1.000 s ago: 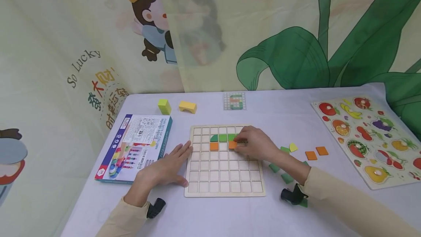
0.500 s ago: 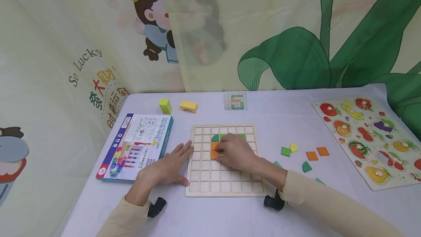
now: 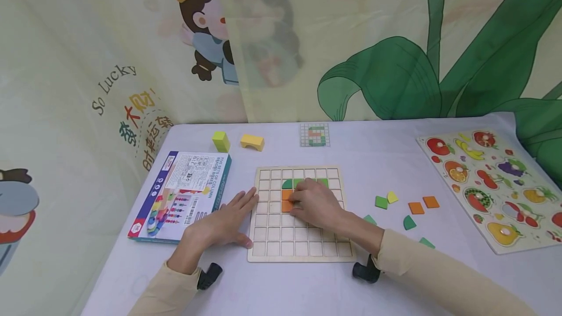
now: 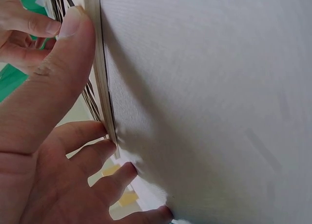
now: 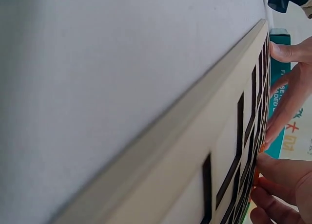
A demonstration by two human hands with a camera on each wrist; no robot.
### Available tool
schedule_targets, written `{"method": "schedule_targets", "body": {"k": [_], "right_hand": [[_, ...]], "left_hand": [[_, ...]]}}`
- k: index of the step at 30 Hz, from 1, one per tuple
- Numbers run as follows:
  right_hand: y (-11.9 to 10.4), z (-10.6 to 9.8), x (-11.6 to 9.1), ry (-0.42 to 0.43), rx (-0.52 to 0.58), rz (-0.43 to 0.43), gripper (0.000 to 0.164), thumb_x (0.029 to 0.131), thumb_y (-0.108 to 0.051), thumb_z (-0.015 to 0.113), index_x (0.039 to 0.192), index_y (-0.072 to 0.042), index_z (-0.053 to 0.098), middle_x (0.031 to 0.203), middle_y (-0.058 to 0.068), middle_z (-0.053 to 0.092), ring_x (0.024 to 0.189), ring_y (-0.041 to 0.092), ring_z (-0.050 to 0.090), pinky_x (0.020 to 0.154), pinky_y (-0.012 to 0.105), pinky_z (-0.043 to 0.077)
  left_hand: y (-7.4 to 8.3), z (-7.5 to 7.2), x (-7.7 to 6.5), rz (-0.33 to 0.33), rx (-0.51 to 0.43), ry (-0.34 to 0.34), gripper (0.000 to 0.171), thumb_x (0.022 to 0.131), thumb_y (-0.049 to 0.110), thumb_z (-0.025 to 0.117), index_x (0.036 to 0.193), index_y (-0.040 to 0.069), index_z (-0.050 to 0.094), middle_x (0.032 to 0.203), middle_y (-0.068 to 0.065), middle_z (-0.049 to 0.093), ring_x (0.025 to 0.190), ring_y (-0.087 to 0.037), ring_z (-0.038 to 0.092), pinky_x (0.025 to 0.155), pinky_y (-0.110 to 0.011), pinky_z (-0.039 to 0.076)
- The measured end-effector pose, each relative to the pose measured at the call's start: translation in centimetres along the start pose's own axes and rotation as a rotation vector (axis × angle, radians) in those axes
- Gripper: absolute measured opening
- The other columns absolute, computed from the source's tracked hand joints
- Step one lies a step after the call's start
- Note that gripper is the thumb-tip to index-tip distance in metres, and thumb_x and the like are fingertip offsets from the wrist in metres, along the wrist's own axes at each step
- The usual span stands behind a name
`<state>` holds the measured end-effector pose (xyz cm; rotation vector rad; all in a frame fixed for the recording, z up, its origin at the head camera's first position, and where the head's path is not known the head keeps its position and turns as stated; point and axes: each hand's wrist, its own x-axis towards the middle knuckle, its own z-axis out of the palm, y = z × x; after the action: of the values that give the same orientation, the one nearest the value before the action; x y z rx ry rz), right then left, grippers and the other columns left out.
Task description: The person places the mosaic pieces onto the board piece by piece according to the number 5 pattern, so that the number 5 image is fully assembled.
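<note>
A light wooden grid board [image 3: 272, 247] lies on the table. My left hand [image 3: 221, 223] rests at its left edge with fingers spread; in the left wrist view, the thumb [image 4: 73, 34] touches the board's rim. My right hand [image 3: 318, 204] is over the board's middle, thumb and fingers pinching an orange square tile [image 3: 287, 206] at a cell. Directly above that tile sits another orange square tile [image 3: 287, 194]. A row of green tiles [image 3: 287, 184] runs along the second grid row, partly hidden by my right hand.
Loose green tiles [image 3: 381, 202], orange tiles [image 3: 416, 207] and a yellow tile [image 3: 392, 196] lie to the right. A box [image 3: 189, 194] stands left, a pattern card [image 3: 314, 134] behind. Two blocks [image 3: 252, 142] are at the back; a fruit puzzle board [image 3: 496, 184] is far right.
My right hand has moved left across the board. An orange tile now shows below the first one, at my right fingertips. My left hand has stayed at the board's edge.
</note>
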<state>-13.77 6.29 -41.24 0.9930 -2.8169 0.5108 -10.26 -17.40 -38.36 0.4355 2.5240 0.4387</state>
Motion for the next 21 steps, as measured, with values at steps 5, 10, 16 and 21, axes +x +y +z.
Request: {"method": "schedule_targets", "body": {"k": [5, 10, 16, 21], "right_hand": [[-0.1, 0.0, 0.0, -0.003, 0.01, 0.016, 0.02, 0.072, -0.024, 0.085, 0.089, -0.017, 0.079, 0.086, -0.005, 0.07, 0.081, 0.014, 0.058, 0.069, 0.028, 0.045], [0.3, -0.3, -0.1, -0.026, 0.031, 0.011, 0.022, 0.073, -0.026, 0.084, 0.093, -0.016, 0.079, 0.087, -0.005, 0.069, 0.083, 0.013, 0.058, 0.07, 0.026, 0.046], [2.1, -2.1, -0.8, -0.082, 0.172, 0.05, 0.023, 0.08, -0.023, 0.079, 0.1, -0.013, 0.077, 0.095, -0.004, 0.068, 0.089, 0.012, 0.059, 0.076, 0.028, 0.051], [5.2, -4.1, -2.1, -0.118, 0.256, 0.066, 0.023, 0.082, -0.019, 0.077, 0.104, -0.011, 0.076, 0.099, -0.001, 0.069, 0.089, 0.014, 0.059, 0.076, 0.029, 0.052]], "left_hand": [[0.0, 0.0, 0.0, -0.005, 0.001, 0.0, 0.104, 0.074, 0.025, 0.084, 0.155, 0.01, 0.02, 0.165, -0.005, 0.006, 0.152, -0.033, 0.007, 0.117, -0.062, 0.018], [0.1, 0.0, 0.0, -0.006, -0.007, 0.001, 0.104, 0.074, 0.025, 0.084, 0.155, 0.009, 0.021, 0.165, -0.005, 0.006, 0.152, -0.033, 0.007, 0.118, -0.062, 0.018], [0.2, 0.0, -0.1, 0.001, -0.013, 0.005, 0.104, 0.073, 0.024, 0.084, 0.155, 0.008, 0.021, 0.165, -0.006, 0.006, 0.152, -0.034, 0.007, 0.117, -0.063, 0.018], [0.1, -0.1, -0.1, 0.001, -0.012, 0.002, 0.104, 0.074, 0.024, 0.084, 0.155, 0.008, 0.02, 0.165, -0.006, 0.006, 0.152, -0.035, 0.007, 0.118, -0.061, 0.018]]}}
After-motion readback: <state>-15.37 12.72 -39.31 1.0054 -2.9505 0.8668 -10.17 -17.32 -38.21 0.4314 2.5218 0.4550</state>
